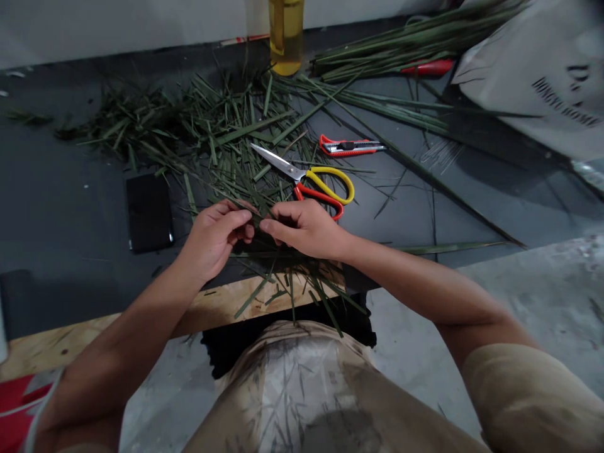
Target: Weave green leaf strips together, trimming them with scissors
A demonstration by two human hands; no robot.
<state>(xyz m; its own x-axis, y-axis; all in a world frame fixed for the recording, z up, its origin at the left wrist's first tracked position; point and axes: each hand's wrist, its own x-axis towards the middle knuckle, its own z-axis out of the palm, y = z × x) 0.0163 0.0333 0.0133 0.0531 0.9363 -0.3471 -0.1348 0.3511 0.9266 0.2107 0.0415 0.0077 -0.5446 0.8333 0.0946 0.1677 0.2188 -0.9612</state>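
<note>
My left hand (219,234) and my right hand (304,229) meet over the front edge of the table, thumbs pressed against fingers. Between them runs a dark green leaf strip (255,219), pinched from both sides; its exact shape is partly hidden by my fingers. More strips (302,289) stick out below my hands, over the wooden edge. Just beyond my right hand lie scissors (302,177) with one yellow and one red handle, blades pointing to the upper left. A heap of cut leaf strips (189,126) spreads behind both hands.
A red box cutter (352,146) rests past the scissors. A black phone (150,212) lies at left. At the back stand a bottle of yellow liquid (286,38) and a long leaf bundle (377,50). A printed white bag (542,75) sits at right, near thin wires (442,154).
</note>
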